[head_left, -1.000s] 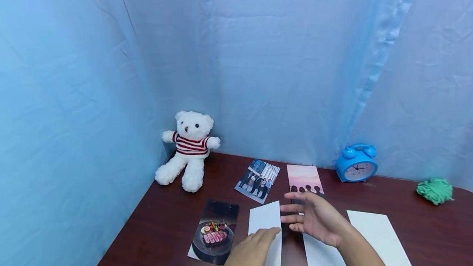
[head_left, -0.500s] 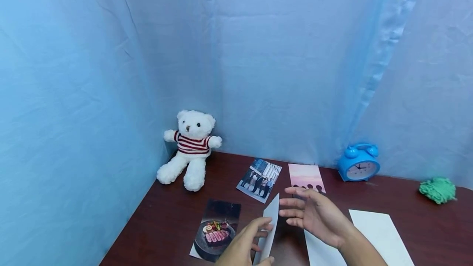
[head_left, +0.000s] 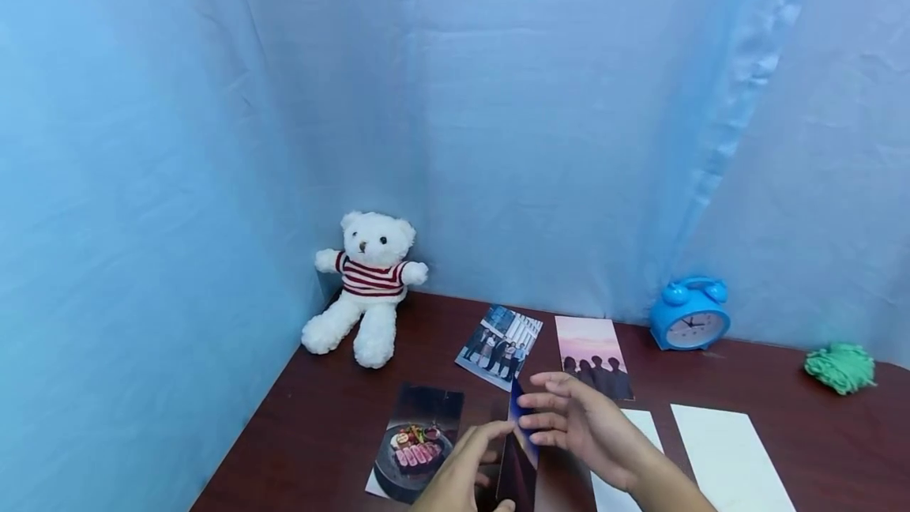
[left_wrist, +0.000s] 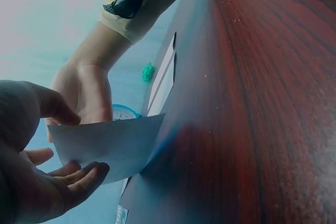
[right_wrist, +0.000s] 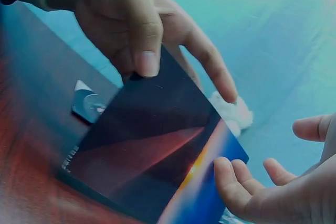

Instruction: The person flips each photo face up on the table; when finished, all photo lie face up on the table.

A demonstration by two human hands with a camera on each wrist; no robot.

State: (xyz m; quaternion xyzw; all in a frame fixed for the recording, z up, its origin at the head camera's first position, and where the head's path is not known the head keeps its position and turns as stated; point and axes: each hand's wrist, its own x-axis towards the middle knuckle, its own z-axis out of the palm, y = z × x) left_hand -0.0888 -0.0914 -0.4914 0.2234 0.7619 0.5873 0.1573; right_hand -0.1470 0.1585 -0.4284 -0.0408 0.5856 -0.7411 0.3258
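Note:
In the head view a photo card (head_left: 521, 468) stands on edge, its printed side turned to the right. My left hand (head_left: 462, 468) pinches it between thumb and fingers. Dark red tones, an orange glow and a blue end show on the print of the card (right_wrist: 142, 129) in the right wrist view; its plain back faces the left wrist camera. My right hand (head_left: 593, 433) has loosely extended fingers, with the fingertips right at the card's blue end. Just left of the left hand lies a steak photo (head_left: 415, 449) with a white edge beneath it.
Behind the hands lie a group photo (head_left: 500, 346) and a pink sunset photo (head_left: 588, 342). Two white cards (head_left: 728, 457) rest on the right. A white teddy bear (head_left: 370, 291), a blue alarm clock (head_left: 690, 318) and green yarn (head_left: 840, 368) stand along the blue curtain (head_left: 533, 141).
The card has turned from its white back to its printed face and now stands on edge. My left hand has changed its hold on it. My right hand has shifted slightly left.

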